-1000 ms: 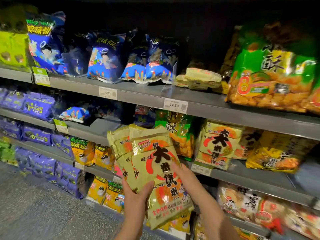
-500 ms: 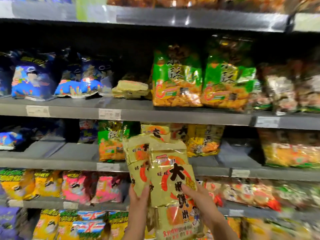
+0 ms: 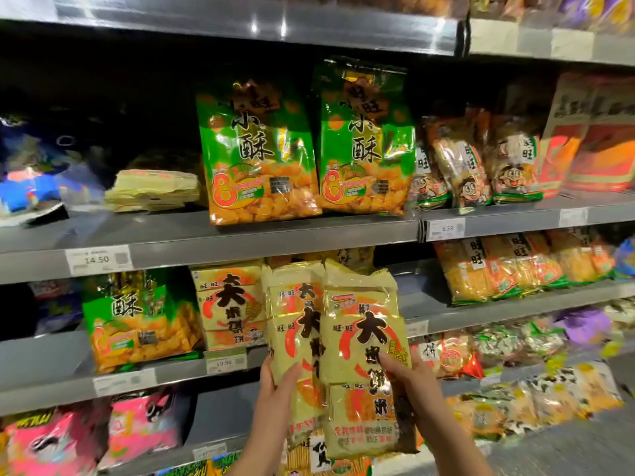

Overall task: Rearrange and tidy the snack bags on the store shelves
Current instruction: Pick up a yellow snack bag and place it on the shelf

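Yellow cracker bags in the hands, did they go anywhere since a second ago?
The yellow cracker bags were carried rightward along the shelves, past the matching stack, and are now held just right of it. Nothing was picked up or let go: the left hand and right hand keep the same grip. Shelf stock looks unmoved.

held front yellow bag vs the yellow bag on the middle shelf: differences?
1. The held front bag is off the shelf, gripped by the right hand; the shelf bag stands on the middle shelf, untouched.
2. The held front bag overlaps a second held bag in the left hand; the shelf bag sits beside a green bag.
Shared: yellow pack, black characters, orange-red circle.
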The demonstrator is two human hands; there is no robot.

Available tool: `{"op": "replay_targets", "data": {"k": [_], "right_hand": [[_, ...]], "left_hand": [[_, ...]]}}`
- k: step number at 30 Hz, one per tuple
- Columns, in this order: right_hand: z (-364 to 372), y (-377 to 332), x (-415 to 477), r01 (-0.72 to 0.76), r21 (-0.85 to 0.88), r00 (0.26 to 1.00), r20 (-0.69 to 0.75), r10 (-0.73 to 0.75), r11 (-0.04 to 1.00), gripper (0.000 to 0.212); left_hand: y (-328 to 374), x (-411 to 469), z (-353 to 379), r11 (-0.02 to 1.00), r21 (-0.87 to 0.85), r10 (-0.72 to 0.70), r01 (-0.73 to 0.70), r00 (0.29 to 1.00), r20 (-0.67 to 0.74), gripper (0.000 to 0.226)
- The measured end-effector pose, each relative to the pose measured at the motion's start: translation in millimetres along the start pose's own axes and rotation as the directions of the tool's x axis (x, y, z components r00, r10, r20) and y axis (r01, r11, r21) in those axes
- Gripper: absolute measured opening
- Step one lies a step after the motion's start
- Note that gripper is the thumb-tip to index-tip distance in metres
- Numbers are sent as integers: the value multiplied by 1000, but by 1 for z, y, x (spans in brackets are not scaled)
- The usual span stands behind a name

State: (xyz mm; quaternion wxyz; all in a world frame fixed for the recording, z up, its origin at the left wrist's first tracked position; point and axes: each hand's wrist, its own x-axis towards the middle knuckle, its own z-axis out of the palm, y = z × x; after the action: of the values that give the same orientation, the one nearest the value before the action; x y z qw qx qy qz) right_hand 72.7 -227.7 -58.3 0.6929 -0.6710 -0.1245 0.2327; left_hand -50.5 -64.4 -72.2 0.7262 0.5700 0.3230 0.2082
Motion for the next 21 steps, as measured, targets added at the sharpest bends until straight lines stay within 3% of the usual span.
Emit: {"op": "replay_targets", "data": {"k": [4,7,12,17,21], "right_hand": [[4,8,12,-23,34,998,-60,25,999,49],[6,10,19,-30,75,995,-95,37,997,52],[4,13,24,-32,112,988,-146,48,993,25],[1,24,28,-50,120,984,-165,70,991,40],[-2,34,28,-70,98,980,-180,86,993,41]], "left_hand": [[5,25,-3,999,51,11,-11,1000,-2,75],[12,49,0,994,69,88,-86,996,-20,75],[14,77,12,974,127,203,-188,972,-120,63],[18,102,21,966,208,199,-152,953,-229,62],[15,107,19,970,172,202,-172,963,-177,63]]}}
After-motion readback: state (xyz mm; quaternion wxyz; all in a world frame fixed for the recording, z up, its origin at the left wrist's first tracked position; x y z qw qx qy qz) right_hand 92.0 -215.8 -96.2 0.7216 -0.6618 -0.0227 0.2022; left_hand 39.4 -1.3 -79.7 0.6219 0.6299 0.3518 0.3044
